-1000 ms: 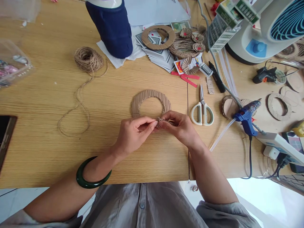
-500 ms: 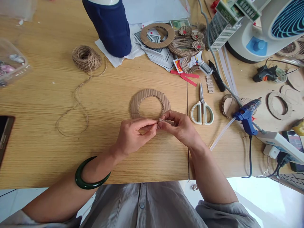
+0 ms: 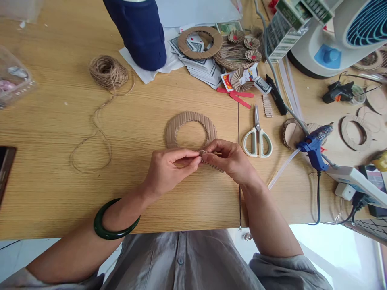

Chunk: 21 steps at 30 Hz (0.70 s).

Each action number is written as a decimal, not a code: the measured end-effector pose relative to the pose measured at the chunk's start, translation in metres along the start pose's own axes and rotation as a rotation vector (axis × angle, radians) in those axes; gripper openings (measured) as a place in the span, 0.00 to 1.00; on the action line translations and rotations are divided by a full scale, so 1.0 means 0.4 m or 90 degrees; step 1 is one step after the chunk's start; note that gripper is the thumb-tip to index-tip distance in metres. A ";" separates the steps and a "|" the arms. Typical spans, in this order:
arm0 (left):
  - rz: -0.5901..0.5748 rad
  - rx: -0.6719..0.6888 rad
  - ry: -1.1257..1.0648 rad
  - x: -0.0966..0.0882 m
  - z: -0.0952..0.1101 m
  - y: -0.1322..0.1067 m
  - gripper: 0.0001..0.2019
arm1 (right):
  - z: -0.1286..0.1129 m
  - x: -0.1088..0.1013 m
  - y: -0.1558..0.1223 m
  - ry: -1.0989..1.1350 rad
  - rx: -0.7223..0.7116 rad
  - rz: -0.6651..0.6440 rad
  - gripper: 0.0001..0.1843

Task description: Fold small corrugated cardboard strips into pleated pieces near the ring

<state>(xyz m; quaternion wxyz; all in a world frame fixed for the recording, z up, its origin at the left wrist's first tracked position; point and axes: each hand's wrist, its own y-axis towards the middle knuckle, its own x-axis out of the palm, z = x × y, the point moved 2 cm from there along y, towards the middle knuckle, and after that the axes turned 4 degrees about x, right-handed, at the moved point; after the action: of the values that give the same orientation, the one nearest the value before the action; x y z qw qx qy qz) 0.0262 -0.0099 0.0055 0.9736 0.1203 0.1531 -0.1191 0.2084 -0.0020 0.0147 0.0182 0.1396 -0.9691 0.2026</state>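
Between my two hands is a narrow strip of corrugated cardboard (image 3: 213, 164), its ribbed edge showing below my right fingers. My left hand (image 3: 171, 167) pinches its left end between thumb and fingertips. Close against it, my right hand (image 3: 228, 159) grips the strip with thumb and bent fingers, hiding much of it. Just beyond my fingers a ribbed cardboard ring (image 3: 181, 119) lies flat on the table, its near side partly covered by my hands. Scissors (image 3: 257, 135) with pale handles lie to the right of my right hand, blades closed.
A twine ball (image 3: 109, 72) trails a loose strand at left, near a dark blue container (image 3: 142, 38). Playing cards (image 3: 204, 72) and a cardboard ring (image 3: 184, 46) lie at the back. A blue glue gun (image 3: 316, 145), power strip (image 3: 356, 183) and fan (image 3: 323, 44) stand right.
My hands stay together in nearly the same spot. The strip has turned slightly, so more of its ribbed edge shows below my right hand. The view has shifted a little.
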 end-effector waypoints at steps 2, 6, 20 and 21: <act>-0.002 -0.006 -0.002 0.000 0.001 0.000 0.04 | -0.001 0.001 -0.001 0.006 -0.001 0.002 0.19; -0.010 -0.014 -0.025 0.002 0.001 0.002 0.05 | 0.002 -0.001 0.000 -0.004 0.007 0.014 0.19; -0.084 -0.123 -0.109 -0.002 0.009 0.011 0.05 | 0.001 0.000 0.005 -0.059 -0.072 -0.005 0.16; -0.092 -0.115 -0.099 -0.002 0.012 0.011 0.05 | 0.001 0.001 0.003 -0.061 -0.081 -0.005 0.16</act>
<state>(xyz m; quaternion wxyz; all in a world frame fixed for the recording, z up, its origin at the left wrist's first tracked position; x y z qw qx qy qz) 0.0278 -0.0069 0.0109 0.9784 0.0111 0.0954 -0.1833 0.2077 -0.0011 0.0139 -0.0186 0.1514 -0.9792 0.1335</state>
